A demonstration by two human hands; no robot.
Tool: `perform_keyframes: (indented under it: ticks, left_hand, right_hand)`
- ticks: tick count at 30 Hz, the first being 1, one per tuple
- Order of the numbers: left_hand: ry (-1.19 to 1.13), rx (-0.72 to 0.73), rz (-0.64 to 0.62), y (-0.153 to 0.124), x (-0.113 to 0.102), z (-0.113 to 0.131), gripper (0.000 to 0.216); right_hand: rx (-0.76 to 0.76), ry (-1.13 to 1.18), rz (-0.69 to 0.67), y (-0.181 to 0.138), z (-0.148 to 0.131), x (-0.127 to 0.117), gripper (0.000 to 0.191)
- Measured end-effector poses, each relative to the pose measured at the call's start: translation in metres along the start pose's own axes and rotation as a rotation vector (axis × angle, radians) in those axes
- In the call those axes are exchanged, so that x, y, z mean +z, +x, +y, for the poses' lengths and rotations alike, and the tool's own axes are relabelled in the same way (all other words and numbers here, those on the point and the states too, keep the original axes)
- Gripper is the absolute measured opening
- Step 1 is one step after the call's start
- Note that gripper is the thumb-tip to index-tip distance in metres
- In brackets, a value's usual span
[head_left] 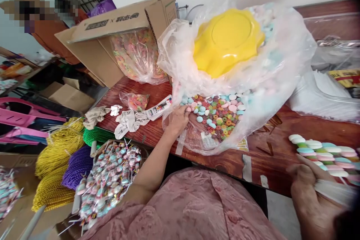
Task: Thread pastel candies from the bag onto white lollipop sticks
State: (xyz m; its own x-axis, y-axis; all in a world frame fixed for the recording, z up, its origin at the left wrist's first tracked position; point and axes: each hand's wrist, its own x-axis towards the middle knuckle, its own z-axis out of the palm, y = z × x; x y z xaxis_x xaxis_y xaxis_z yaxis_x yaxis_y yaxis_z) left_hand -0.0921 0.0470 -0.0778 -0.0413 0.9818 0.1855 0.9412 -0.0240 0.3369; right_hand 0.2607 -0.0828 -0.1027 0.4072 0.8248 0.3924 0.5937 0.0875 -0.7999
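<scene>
My left hand (179,119) reaches to the left side of an open clear plastic bag (277,93). Its fingers are bent together beside pink and blue candies, and what they pinch is too small to make out. Loose pastel button candies (200,119) and small coloured ring candies (222,122) lie in the bag's mouth. On top of the bag rests a yellow scalloped plastic dish (227,41), bottom up. At the right edge, my right hand (308,191) is closed round the white sticks of several candy skewers (327,153), stacked with pastel and green pieces.
A cardboard box (120,26) holding a bag of ring candies (137,56) stands at the back. Left on the table are a small candy bag (136,101) and crumpled gloves (129,122). Below sits a container of wrapped candy sticks (112,172). Another person (53,41) is behind.
</scene>
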Motion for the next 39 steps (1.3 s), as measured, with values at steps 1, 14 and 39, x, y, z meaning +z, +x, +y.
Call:
perform_keyframes:
  ticks: [1, 14, 39]
  left_hand:
    - [0.034, 0.002, -0.009, -0.001, -0.001, 0.001, 0.032]
    - [0.047, 0.185, -0.045, 0.002, -0.002, 0.002, 0.012]
    - [-1.731, -0.141, -0.143, -0.06, -0.019, 0.074, 0.039]
  right_hand:
    - [0.022, 0.066, 0.02, 0.002, 0.004, 0.005, 0.05]
    - [0.028, -0.009, -0.226, 0.025, 0.016, 0.015, 0.047]
    - [0.097, 0.303, -0.91, -0.002, -0.089, 0.079, 0.059]
